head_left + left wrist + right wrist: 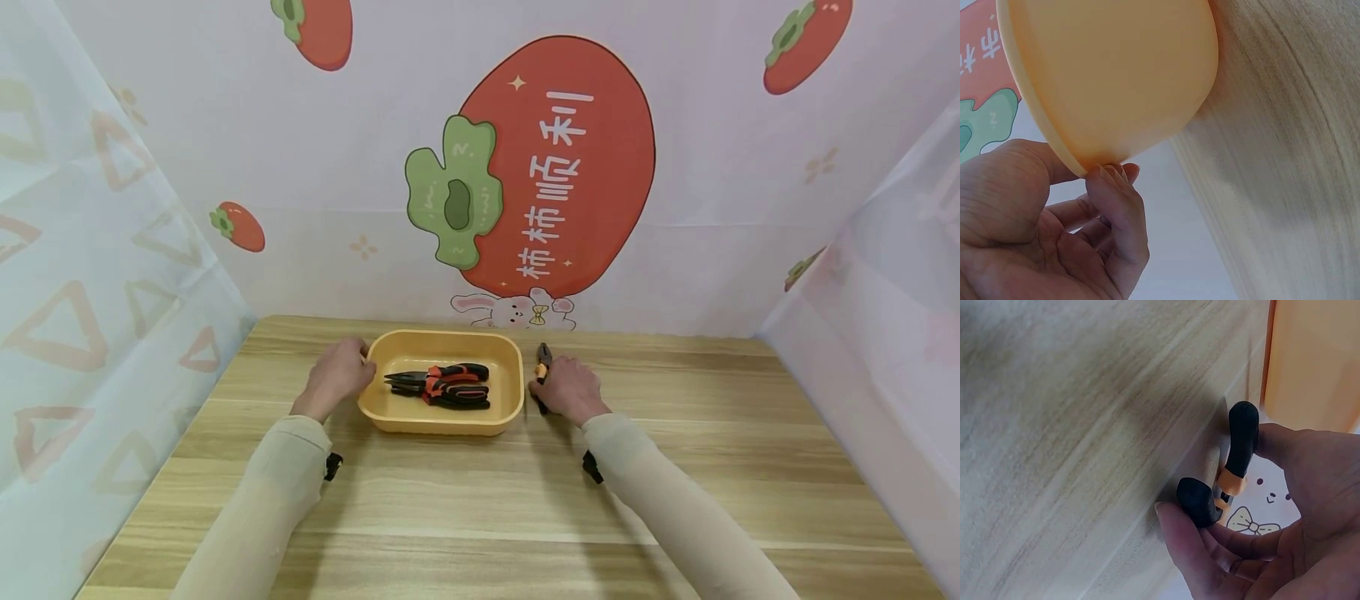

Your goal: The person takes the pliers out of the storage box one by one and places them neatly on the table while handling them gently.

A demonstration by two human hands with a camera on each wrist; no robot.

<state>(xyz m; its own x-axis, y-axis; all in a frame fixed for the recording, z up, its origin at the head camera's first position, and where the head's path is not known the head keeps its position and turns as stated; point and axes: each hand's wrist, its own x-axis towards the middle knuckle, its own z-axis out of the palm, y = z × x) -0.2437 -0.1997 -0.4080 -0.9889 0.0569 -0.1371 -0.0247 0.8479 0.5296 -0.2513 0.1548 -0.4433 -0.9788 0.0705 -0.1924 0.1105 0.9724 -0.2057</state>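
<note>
A shallow yellow plastic tray stands on the wooden table. My left hand pinches its left rim between thumb and fingers, as the left wrist view shows up close on the tray wall. Inside the tray lie red-and-black handled pliers, long-nose pliers above and a second pair of pliers partly overlapped below. Just right of the tray, my right hand grips small pliers, jaws pointing away from me. Their black handles stand spread between thumb and fingers in the right wrist view.
The wooden table runs up to a white printed backdrop with persimmon drawings. Similar sheets hang at the left and the right. A black strap piece shows under the right sleeve.
</note>
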